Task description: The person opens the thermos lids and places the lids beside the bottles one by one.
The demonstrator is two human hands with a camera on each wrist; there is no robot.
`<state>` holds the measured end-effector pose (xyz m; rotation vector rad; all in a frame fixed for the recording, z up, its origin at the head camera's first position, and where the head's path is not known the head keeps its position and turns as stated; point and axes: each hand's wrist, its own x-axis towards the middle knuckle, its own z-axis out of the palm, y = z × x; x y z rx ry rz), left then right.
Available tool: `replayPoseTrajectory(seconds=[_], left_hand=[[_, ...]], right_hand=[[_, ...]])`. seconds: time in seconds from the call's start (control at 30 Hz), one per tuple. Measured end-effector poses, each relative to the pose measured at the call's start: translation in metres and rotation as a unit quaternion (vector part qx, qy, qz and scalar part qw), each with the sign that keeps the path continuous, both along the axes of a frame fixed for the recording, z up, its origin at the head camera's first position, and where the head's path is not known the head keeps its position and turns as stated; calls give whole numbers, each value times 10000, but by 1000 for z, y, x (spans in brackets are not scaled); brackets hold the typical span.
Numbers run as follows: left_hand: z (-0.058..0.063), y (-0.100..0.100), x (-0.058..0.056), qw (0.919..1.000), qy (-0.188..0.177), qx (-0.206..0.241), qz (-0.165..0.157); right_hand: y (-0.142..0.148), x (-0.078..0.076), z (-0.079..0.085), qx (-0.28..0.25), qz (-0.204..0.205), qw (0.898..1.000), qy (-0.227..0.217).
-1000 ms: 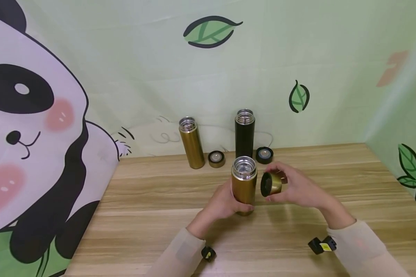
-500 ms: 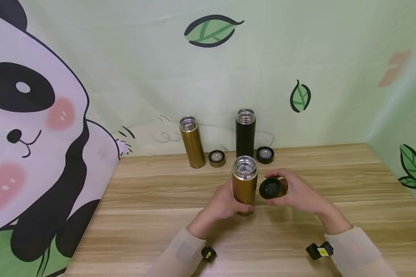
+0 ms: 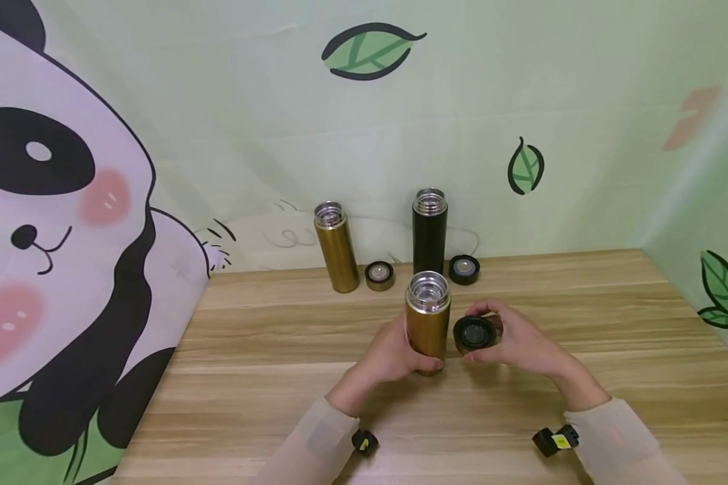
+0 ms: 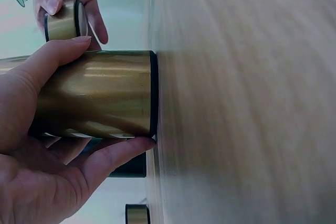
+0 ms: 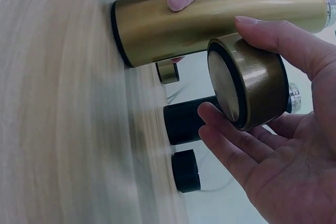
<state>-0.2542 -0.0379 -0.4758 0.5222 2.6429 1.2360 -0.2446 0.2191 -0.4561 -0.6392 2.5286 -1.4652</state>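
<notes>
My left hand (image 3: 394, 350) grips a gold thermos bottle (image 3: 427, 330) low on its body. The bottle is upright and uncapped, its steel threaded mouth facing up, its base right at the table in the left wrist view. Just to its right, my right hand (image 3: 516, 337) holds a gold lid (image 5: 257, 82) between thumb and fingers. In the head view the lid's black inner side faces up toward the camera; its flat outer end shows in the right wrist view. The lid is held above the table, apart from the bottle in the head view.
Behind stand a second uncapped gold thermos (image 3: 338, 252) and an uncapped black thermos (image 3: 429, 236), partly hidden by the held one. A gold lid (image 3: 379, 276) and a black lid (image 3: 464, 269) lie beside them on the wooden table (image 3: 249, 391). A printed backdrop (image 3: 267, 135) rises behind.
The lid in my right hand has turned from sideways, facing the bottle, to inner side up, and sits slightly lower. My left hand and the bottle have stayed put.
</notes>
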Motion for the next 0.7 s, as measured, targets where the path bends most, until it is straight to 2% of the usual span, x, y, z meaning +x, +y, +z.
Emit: replayPoseTrajectory(seconds=[0.7], left_hand=[[-2, 0, 2, 10000, -38, 60, 23]], right_hand=[[-3, -2, -18, 495, -93, 9987, 11]])
